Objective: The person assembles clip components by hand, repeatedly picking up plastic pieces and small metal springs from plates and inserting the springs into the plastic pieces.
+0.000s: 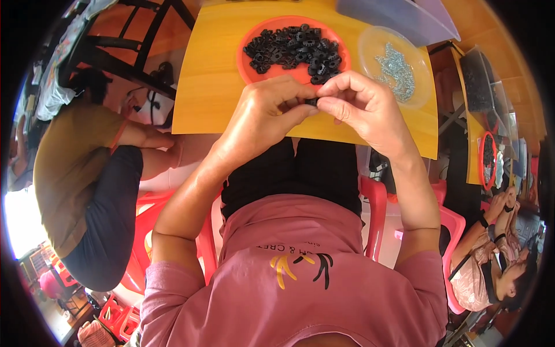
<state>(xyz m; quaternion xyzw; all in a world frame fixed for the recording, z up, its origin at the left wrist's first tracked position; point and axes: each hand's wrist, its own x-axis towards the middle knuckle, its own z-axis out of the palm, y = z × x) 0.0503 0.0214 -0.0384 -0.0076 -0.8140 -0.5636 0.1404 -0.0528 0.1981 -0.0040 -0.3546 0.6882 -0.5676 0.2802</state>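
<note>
Two hands: meeting over the table's near half, fingertips together; likely so the small part is braced from both sides.
Left hand [263,110]: narrow pinch, thumb and index on a small black part [312,101].
Right hand [367,110]: thumb and index also pinched narrow, at the part's right end; whether they grip something tiny as well, cannot tell.
Black part: between the fingertips, just off the plate's near rim, mostly covered by fingers.
Orange plate [283,72]: beyond the hands, toward the table's far edge; probably set straight ahead for short reach.
Black pieces [295,46]: heaped on the plate, near side partly bare; the rim seems to keep them gathered.
Clear dish [365,49]: right of the plate, by the table's right edge; apparently on the right hand's side for easy picking.
Silvery bits [398,69]: loose in the dish, too small to identify; kept apart from the black pieces, presumably against mixing.
Greyish bin [399,20]: at the table's far right corner, maybe there to leave working room.
Yellow table [202,87]: carries all of these; near edge beside the person's lap.
</note>
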